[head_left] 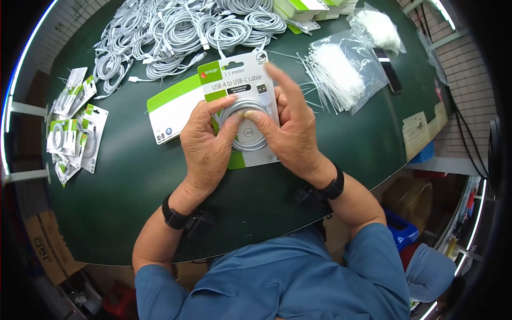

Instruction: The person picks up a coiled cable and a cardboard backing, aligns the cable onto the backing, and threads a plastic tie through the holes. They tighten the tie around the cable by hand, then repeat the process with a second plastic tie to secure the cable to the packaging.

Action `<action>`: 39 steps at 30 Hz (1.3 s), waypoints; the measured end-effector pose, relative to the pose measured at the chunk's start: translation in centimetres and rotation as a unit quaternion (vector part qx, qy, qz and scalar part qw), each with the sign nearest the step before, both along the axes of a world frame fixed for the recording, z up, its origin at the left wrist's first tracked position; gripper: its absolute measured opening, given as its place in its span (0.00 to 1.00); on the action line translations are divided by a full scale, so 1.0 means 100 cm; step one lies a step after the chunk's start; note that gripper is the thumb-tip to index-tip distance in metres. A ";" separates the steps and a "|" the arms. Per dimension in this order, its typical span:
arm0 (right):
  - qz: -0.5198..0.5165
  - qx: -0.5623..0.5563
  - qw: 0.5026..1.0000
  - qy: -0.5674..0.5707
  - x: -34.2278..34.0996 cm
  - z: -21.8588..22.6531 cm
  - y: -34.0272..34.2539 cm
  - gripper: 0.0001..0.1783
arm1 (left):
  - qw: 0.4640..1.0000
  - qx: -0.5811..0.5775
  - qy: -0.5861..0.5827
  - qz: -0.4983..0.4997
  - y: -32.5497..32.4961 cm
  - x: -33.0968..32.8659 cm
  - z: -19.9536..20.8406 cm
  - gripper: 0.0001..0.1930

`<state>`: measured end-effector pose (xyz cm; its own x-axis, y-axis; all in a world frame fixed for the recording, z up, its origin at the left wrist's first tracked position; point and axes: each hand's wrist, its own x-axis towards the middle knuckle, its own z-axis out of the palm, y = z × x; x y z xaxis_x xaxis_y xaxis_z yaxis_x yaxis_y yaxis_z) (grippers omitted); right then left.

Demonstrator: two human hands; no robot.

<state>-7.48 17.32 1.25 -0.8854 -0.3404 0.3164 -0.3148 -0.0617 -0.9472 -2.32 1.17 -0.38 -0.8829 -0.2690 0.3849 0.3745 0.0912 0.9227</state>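
With fingers of the left hand point(205, 137) and right hand point(294, 130), pinches a coiled white USB cable point(248, 146) against a backing card point(253, 91), with both thumbs on top and the right index extended. Holds both above the counter point(122, 213), near a cable heap point(170, 29).

This looks like a workshop or small factory floor given over to packing. A long dark green worktop point(144, 213) spans the frame, with a great heap of coiled cables point(165, 32) across its upper left and a stack of printed cards point(301, 10) at the upper middle. A plastic bag of white ties point(341, 74) lies at the upper right. Finished-looking packs point(88, 138) sit in a pile at the left, matching the carded cable point(248, 132) at centre. Tube lights line both sides, and a cardboard box point(50, 245) stands at the lower left.
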 end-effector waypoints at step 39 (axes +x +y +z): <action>-0.060 -0.009 0.996 0.068 0.002 0.010 -0.002 0.09 | 0.990 0.118 -0.038 -0.063 0.009 0.002 0.028 0.16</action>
<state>-7.33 17.13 2.25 -0.8683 -0.2286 0.4403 -0.4453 -0.0319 -0.8948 -2.14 2.09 2.46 -0.9394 -0.2290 0.2552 0.2974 -0.1738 0.9388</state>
